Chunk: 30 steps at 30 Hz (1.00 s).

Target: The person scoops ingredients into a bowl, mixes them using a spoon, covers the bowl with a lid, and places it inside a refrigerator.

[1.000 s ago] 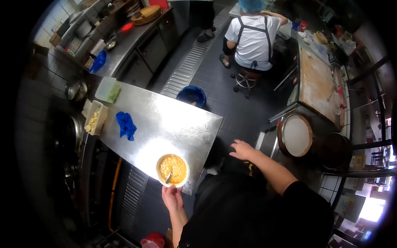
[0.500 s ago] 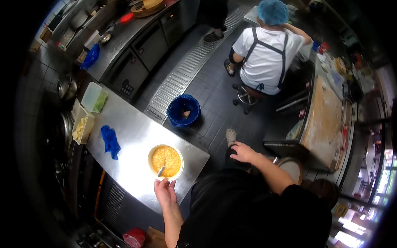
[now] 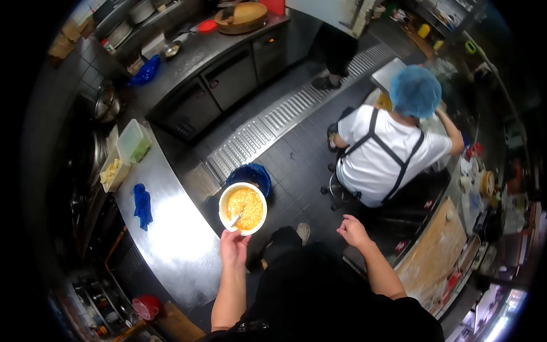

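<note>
My left hand point(image 3: 233, 248) grips the near rim of a white bowl point(image 3: 262, 196) filled with a yellow, lumpy mixture point(image 3: 248, 208). A spoon point(image 3: 234, 220) leans in the bowl at its near left side. The bowl hangs over the floor, just right of the steel table's edge, and partly hides a blue-lined bin point(image 3: 259, 175). My right hand point(image 3: 352, 230) is in the air to the right, fingers loosely curled, touching nothing; whether the fingers are fully closed is hard to tell.
On the steel table point(image 3: 171, 239) lie a blue cloth point(image 3: 142, 207) and two tubs point(image 3: 137, 141). A person in a white shirt point(image 3: 379, 154) sits on a wheeled stool ahead right. Another person's dark shoe point(image 3: 326, 83) is beyond. A floury board point(image 3: 436, 253) lies right.
My left hand has carried the bowl off the table and over the floor. The view has turned right and moved forward, bringing the seated person nearer.
</note>
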Available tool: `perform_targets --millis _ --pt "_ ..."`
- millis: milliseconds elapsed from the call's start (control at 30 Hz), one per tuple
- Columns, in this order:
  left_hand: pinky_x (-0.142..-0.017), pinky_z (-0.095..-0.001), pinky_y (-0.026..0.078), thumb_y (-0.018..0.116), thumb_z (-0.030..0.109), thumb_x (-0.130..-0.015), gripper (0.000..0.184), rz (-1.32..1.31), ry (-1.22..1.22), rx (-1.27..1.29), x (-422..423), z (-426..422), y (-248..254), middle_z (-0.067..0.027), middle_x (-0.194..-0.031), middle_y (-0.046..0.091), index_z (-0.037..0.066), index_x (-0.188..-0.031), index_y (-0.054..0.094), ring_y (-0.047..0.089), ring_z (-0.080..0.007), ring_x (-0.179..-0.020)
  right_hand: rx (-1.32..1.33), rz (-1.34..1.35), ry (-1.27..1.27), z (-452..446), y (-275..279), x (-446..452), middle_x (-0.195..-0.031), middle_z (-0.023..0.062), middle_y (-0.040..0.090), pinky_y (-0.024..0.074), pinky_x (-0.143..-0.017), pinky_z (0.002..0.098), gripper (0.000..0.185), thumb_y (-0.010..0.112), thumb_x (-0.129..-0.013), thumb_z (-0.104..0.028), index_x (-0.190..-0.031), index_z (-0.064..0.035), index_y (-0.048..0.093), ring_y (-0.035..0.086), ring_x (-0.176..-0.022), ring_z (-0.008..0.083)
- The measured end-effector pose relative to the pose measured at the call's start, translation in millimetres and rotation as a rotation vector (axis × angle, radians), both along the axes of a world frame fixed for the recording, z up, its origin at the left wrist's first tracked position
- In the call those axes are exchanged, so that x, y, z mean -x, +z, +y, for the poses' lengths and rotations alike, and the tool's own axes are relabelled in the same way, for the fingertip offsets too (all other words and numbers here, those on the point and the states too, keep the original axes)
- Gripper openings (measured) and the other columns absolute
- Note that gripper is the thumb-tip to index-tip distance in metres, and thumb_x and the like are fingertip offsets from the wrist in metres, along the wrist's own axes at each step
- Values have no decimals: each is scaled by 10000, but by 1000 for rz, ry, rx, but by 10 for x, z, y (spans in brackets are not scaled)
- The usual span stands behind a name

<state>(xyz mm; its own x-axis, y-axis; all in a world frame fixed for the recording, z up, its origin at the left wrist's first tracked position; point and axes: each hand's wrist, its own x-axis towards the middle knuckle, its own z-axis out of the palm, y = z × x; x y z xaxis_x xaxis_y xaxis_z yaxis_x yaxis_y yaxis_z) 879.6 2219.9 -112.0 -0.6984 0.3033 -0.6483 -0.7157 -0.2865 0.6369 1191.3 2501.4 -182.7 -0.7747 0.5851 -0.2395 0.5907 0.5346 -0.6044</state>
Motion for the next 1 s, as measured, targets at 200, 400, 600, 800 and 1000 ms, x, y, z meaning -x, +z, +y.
perform_targets --millis 200,400,600,800,1000 --pt "-730 -389 600 557 -37 -848 150 31 70 37 410 628 50 -131 -980 663 28 -983 544 678 -260 -864 45 176 166 684 440 1354 -1214 267 618 470 -989 440 234 767 -826 -232 -829 -28 652 547 -1220 416" --pt "-745 -399 601 518 -47 -850 166 48 90 46 1256 1364 -90 -152 -989 655 12 -1004 539 679 -278 -876 -37 218 216 1571 547 2499 -1412 271 492 450 -1030 429 305 756 -838 -261 -1022 -31 673 531 -1231 434" --pt "-862 -455 579 488 -55 -839 255 27 45 -18 2347 2365 -230 -178 -1119 632 -5 -1087 523 661 -324 -1025 -57 145 183 2567 504 3414 -1413 267 490 457 -1025 426 303 749 -842 -278 -1050 -67 681 539 -1226 426" --pt "-850 -431 569 523 -42 -871 216 32 46 -65 3482 3485 9 -158 -1118 642 15 -1079 539 657 -285 -983 -19 101 108 3515 469 4382 -1405 263 496 454 -1035 432 349 748 -840 -266 -1108 -54 676 530 -1245 418" --pt "-786 -394 590 516 -46 -873 172 62 149 -55 4291 4201 31 -141 -1058 663 27 -1027 544 671 -236 -936 10 37 157 4514 251 5292 -1420 259 484 431 -1065 431 455 741 -847 -274 -1219 -32 643 499 -1285 408"
